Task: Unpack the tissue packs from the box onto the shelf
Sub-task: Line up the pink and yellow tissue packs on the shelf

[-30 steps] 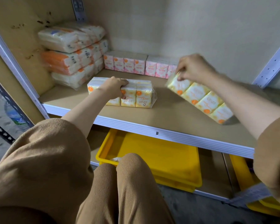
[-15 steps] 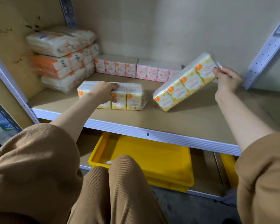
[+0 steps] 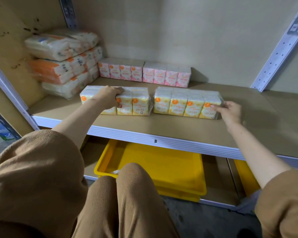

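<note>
Two yellow-and-white tissue packs stand side by side near the front of the brown shelf (image 3: 179, 133). My left hand (image 3: 108, 98) grips the left yellow pack (image 3: 139, 105), fingers curled over its top and thumb on its front. The right yellow pack (image 3: 179, 103) stands upright on the shelf a small gap to the right. My right hand (image 3: 230, 111) pinches that pack's right end. The box is not in view.
A row of pink tissue packs (image 3: 144, 73) lines the back wall. Larger white-and-orange packs (image 3: 64, 62) are stacked at the back left. A yellow tray (image 3: 162, 162) and part of another (image 3: 244, 177) sit on the lower shelf. A metal upright (image 3: 279, 48) stands at the right.
My right hand has brought the tilted yellow pack down; it now stands level on the shelf beside the left pack. My left hand has stayed on the left pack.
</note>
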The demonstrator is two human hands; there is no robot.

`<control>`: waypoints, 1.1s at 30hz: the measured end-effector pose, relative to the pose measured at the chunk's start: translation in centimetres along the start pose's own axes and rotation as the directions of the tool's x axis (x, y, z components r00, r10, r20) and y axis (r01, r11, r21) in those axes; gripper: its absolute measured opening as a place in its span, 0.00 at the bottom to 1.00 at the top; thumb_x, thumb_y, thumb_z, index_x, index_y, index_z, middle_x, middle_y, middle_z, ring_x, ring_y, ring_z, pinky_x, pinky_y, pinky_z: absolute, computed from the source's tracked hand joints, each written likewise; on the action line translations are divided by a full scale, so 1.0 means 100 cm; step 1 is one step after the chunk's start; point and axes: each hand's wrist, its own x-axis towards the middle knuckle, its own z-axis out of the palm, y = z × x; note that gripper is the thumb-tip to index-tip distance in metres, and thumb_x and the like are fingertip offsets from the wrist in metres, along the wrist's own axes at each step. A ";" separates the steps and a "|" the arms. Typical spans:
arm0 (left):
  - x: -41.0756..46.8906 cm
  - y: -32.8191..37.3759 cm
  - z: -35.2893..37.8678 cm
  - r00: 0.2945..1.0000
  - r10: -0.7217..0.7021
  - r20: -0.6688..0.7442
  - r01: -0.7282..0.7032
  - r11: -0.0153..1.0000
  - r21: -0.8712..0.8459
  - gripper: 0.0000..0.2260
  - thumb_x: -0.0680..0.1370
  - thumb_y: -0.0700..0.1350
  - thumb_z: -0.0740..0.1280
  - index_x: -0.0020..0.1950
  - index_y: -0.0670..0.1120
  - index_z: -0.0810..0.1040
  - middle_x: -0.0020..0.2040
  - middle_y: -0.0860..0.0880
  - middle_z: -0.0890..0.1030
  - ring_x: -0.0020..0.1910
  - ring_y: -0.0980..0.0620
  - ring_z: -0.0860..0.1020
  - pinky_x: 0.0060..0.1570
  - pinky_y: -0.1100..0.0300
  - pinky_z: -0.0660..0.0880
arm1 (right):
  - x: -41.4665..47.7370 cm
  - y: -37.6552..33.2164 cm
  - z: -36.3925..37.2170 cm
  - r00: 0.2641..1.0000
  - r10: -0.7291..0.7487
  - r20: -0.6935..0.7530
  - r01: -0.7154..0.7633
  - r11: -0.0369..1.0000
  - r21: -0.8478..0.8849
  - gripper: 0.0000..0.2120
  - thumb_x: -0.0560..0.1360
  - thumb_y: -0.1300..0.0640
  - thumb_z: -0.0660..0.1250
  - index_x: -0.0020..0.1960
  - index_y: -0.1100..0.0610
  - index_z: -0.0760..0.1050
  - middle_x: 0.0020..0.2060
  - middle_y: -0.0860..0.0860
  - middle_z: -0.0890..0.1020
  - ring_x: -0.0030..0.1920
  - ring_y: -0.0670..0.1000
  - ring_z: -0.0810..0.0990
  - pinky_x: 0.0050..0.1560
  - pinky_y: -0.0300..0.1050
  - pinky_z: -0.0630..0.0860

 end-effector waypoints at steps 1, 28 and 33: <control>0.000 0.000 0.000 1.000 0.004 0.003 -0.004 1.000 0.002 0.31 0.74 0.44 0.70 0.75 0.44 0.62 0.75 0.48 0.64 0.73 0.44 0.65 0.71 0.54 0.63 | -0.002 -0.007 0.000 0.996 -0.077 -0.035 0.075 0.995 -0.068 0.14 0.66 0.60 0.75 0.48 0.65 0.78 0.56 0.65 0.80 0.47 0.55 0.77 0.45 0.47 0.74; -0.010 0.049 -0.023 0.892 0.452 0.005 -0.436 0.857 0.276 0.23 0.77 0.44 0.65 0.72 0.48 0.66 0.73 0.50 0.68 0.72 0.49 0.66 0.65 0.53 0.69 | -0.005 -0.046 0.022 0.877 -0.342 0.337 0.480 0.650 -0.589 0.21 0.68 0.62 0.74 0.61 0.59 0.77 0.63 0.56 0.78 0.64 0.57 0.74 0.62 0.44 0.68; 0.001 0.098 -0.016 0.805 0.536 0.255 -0.583 0.634 0.508 0.22 0.78 0.38 0.61 0.71 0.51 0.67 0.71 0.51 0.69 0.70 0.48 0.67 0.62 0.54 0.71 | -0.001 -0.044 0.022 0.891 -0.305 0.336 0.453 0.644 -0.617 0.22 0.68 0.62 0.74 0.61 0.58 0.77 0.63 0.57 0.78 0.64 0.59 0.73 0.63 0.46 0.70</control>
